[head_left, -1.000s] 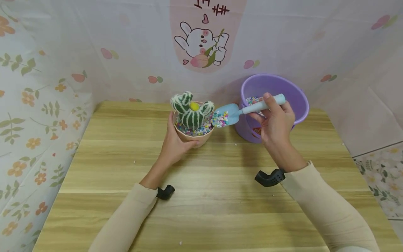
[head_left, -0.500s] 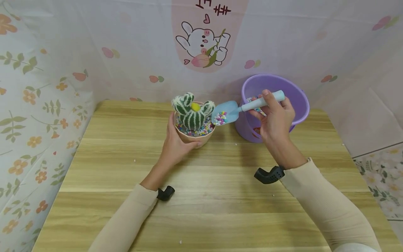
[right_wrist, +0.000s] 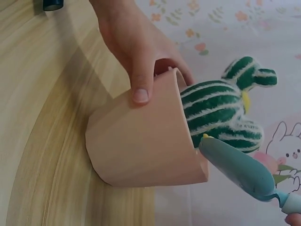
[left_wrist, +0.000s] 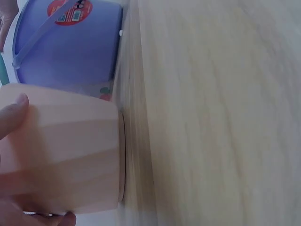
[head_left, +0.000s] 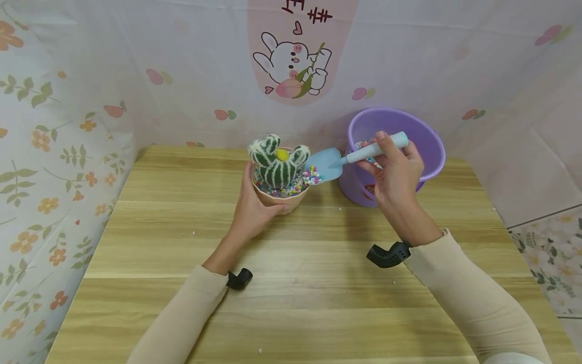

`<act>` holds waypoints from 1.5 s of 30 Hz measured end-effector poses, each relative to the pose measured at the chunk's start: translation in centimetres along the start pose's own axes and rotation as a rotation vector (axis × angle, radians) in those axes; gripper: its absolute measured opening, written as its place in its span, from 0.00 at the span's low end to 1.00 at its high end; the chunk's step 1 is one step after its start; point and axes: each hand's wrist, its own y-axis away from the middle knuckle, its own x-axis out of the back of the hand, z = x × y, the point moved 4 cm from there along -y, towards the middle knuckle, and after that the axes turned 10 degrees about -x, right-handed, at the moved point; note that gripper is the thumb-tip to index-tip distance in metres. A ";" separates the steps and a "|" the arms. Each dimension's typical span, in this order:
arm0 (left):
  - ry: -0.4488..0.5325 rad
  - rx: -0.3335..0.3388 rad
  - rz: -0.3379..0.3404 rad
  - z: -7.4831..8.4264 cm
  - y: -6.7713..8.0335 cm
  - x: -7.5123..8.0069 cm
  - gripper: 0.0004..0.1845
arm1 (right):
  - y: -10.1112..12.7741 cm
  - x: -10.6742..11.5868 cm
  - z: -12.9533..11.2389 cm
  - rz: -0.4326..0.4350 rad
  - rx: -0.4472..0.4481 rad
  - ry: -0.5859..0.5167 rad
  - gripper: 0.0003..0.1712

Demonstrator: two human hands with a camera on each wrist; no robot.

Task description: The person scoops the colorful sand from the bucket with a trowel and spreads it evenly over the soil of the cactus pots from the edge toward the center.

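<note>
My left hand (head_left: 254,207) wraps the pot (head_left: 279,194) at frame centre on the counter (head_left: 291,283); right hand (head_left: 395,172) grips the scoop (head_left: 338,162) by its handle. Pebbles (head_left: 311,176) look loose, prob. spill easy, so keep blade level.

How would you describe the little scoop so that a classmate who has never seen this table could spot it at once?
Start at the purple bucket at the back of the wooden table. Just left of it, the right hand holds the scoop, tipped over the pink pot. It alone is pale blue, with coloured pebbles at its tip.
</note>
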 end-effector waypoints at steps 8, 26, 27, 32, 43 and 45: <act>-0.071 0.024 0.044 0.4 0.4 -0.4 0.70 | 0.1 -0.1 0.1 -0.006 0.013 0.017 0.16; 0.024 0.041 -0.067 -0.4 -0.3 0.1 0.73 | 0.2 -0.6 0.1 -0.034 0.050 0.048 0.17; 0.021 0.036 -0.063 -0.4 -0.3 0.1 0.73 | 0.2 -0.7 0.1 -0.036 0.056 0.052 0.17; -0.006 0.016 -0.019 -0.1 -0.2 -0.1 0.71 | 0.3 -1.0 0.1 -0.052 0.100 0.089 0.17; -0.082 0.013 0.097 0.4 0.1 -1.1 0.71 | 0.8 -1.9 0.0 -0.069 0.200 0.215 0.15; -0.090 0.005 0.116 0.5 0.2 -1.2 0.71 | 0.9 -2.0 0.0 -0.073 0.215 0.233 0.16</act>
